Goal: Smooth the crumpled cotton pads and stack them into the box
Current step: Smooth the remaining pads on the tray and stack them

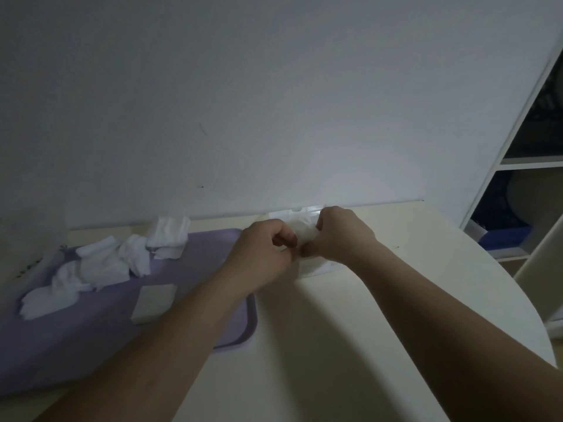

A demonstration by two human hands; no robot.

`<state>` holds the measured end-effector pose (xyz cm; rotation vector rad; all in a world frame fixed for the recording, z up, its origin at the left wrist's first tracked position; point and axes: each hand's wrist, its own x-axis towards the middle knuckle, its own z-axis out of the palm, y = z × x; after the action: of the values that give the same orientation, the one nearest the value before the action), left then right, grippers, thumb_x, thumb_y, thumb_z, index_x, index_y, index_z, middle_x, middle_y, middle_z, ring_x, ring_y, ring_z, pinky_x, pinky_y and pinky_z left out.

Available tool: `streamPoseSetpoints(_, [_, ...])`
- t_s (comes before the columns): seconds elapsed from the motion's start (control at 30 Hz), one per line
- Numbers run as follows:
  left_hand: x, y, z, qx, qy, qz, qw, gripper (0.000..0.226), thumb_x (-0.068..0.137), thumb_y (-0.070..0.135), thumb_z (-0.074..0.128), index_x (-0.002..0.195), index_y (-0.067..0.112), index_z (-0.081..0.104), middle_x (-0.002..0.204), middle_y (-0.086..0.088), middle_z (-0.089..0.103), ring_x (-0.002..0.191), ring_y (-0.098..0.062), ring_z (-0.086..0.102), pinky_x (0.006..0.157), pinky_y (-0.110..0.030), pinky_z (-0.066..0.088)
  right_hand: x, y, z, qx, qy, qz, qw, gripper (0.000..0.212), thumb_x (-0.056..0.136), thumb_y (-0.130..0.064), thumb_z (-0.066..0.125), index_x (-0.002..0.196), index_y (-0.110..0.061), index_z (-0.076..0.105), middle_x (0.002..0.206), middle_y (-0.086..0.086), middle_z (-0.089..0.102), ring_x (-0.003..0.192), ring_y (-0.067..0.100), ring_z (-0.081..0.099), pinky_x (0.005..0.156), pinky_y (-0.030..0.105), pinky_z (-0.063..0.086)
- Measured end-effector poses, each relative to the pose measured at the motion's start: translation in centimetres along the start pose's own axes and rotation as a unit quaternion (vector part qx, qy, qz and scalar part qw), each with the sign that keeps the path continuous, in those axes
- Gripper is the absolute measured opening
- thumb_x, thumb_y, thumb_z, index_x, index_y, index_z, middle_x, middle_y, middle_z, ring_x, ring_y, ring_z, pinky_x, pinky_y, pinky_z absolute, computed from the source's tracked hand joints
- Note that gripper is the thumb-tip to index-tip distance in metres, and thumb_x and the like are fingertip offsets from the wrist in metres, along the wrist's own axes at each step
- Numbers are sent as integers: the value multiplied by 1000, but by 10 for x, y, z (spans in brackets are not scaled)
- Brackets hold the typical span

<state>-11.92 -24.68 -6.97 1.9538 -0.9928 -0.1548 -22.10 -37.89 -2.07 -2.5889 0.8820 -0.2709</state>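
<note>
Fingers (285, 239) of the left hand (263, 249) and right hand (342, 236) pinch opposite edges of one cotton pad (300, 230) over the clear box (316, 267). Soft, near weightless and easily torn, it likely wants gentle edge pulls.

- You have two hands in view: your left hand (265, 248) and your right hand (341, 236).
- One cotton pad (301, 231) sits between them, pinched by both hands.
- One clear box (304, 209) lies directly under your hands.
- One purple tray (195, 254) lies just left of your left hand.
- Crumpled cotton pads (100, 263) are on the tray, well left of your left hand. There are about five white clumps, but they overlap, so you cannot count them exactly.
- One flat square piece (155, 303) lies on the tray, nearer you than the clumps.
- One tabletop (396, 300).
- One shelf unit (518, 166) stands well right of your right hand.
</note>
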Motion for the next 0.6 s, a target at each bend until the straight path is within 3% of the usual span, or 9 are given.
streamPoseSetpoints(0.1, [-2, 1, 1, -3, -6, -1, 1000, 13, 81, 23, 79, 83, 34, 72, 95, 17, 74, 98, -4, 67, 85, -26, 55, -7, -7, -15, -9, -52, 3, 999, 44, 81, -46, 77, 55, -25, 48, 62, -6, 53, 69, 21, 55, 65, 30, 44])
streamPoseSetpoints(0.2, [-4, 1, 2, 1, 11, -2, 1000, 15, 79, 27, 81, 85, 34, 69, 102, 13, 69, 97, -5, 67, 84, -31, 57, -11, -7, -28, 41, -78, -8, 996, 55, 89, -28, 73, 37, -27, 57, 35, -9, 40, 52, 17, 42, 50, 24, 34])
streamPoseSetpoints(0.27, [-6, 1, 3, -10, 18, -12, 1000, 18, 77, 30, 83, 86, 34, 69, 103, 11, 68, 95, -5, 67, 84, -32, 59, -8, -6, -23, 31, -75, 0, 997, 50, 86, -27, 77, 43, -21, 52, 43, -6, 43, 53, 19, 44, 52, 26, 36])
streamPoseSetpoints(0.33, [-7, 1, 2, -21, 14, -25, 999, 15, 77, 31, 83, 86, 33, 71, 99, 10, 71, 92, -6, 69, 83, -34, 60, -1, -7, -11, 1, -70, 15, 997, 33, 77, -38, 83, 63, -22, 58, 62, 1, 55, 65, 25, 56, 60, 30, 43])
streamPoseSetpoints(0.43, [-9, 3, -1, -21, 3, -39, 999, 9, 82, 25, 81, 87, 27, 75, 88, 11, 75, 84, -7, 72, 79, -33, 61, 9, -9, 4, -32, -51, 34, 998, 40, 69, -47, 84, 86, -14, 69, 73, 2, 64, 70, 23, 63, 61, 28, 47])
streamPoseSetpoints(0.6, [-15, 1, -3, -58, -9, -61, 996, 6, 87, 27, 79, 93, 26, 78, 81, 13, 78, 76, 1, 73, 69, -17, 53, 9, -10, 6, -48, -19, 32, 998, 41, 78, -49, 78, 69, -14, 58, 61, 0, 55, 57, 18, 52, 51, 25, 35])
